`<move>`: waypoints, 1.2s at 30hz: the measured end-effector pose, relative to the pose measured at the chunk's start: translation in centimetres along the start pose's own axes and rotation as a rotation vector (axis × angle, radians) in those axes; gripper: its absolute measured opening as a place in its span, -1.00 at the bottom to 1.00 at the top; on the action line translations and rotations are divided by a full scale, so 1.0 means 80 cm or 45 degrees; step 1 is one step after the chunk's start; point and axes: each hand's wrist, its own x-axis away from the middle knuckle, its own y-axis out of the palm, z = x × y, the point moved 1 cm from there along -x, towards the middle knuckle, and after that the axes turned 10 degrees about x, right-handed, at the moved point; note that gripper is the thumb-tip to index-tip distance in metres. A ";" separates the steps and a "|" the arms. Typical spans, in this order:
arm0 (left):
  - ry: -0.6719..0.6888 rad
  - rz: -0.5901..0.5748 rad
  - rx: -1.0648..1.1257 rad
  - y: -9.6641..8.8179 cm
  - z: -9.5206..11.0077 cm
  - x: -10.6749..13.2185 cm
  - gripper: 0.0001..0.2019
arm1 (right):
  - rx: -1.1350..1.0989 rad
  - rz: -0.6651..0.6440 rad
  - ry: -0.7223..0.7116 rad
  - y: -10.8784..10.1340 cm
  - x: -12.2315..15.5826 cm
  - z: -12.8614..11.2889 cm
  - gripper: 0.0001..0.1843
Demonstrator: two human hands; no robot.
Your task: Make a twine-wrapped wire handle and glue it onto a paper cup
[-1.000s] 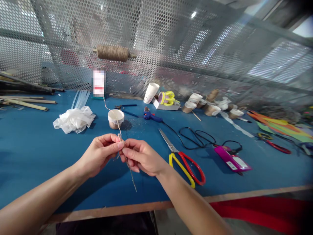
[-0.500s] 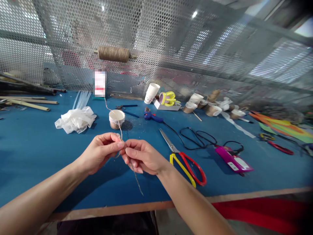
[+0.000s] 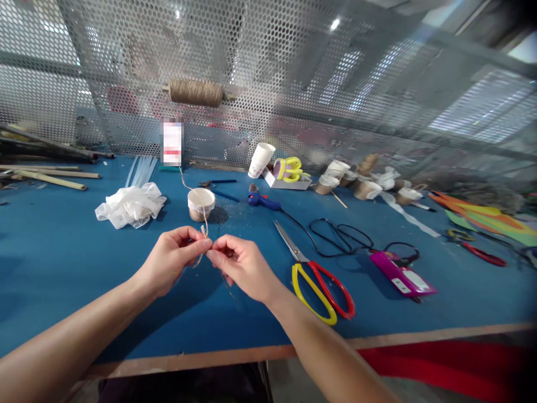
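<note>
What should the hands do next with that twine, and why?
Maybe the right hand should gently draw the thin strand snug while the left hand pinches the twine: both hands meet close together there, and the strand hangs blurred below the right hand.

Left hand (image 3: 176,257), just left of the grip: bare, slim fingers, smooth back. Right hand (image 3: 245,268), just right of the grip: bare, similar build. Left forearm (image 3: 90,330), farther out and below the grip: bare to the frame edge, slender, broadening away from the wrist. Right forearm (image 3: 316,341), below right of the grip: likewise bare. Dark cloth (image 3: 184,385), well below the grip: near-black, purplish, apparently clothing; detail lost in shadow.
</note>
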 end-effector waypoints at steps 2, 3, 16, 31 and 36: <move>-0.054 -0.101 0.060 0.001 0.003 0.002 -0.82 | -0.346 -0.246 0.123 -0.002 -0.001 0.002 -0.82; -0.078 -0.147 0.091 0.001 0.004 0.003 -0.82 | -0.489 -0.323 0.163 -0.003 -0.001 0.002 -0.83; -0.035 -0.026 -0.001 0.003 0.007 0.004 -0.82 | -0.434 -0.042 0.099 -0.001 -0.003 0.003 -0.84; -0.094 -0.249 0.125 0.004 0.009 0.008 -0.82 | -0.675 -0.442 0.197 -0.002 0.003 -0.002 -0.78; -0.047 -0.133 0.065 0.003 0.007 0.006 -0.82 | -0.425 -0.194 0.120 -0.002 0.002 -0.003 -0.76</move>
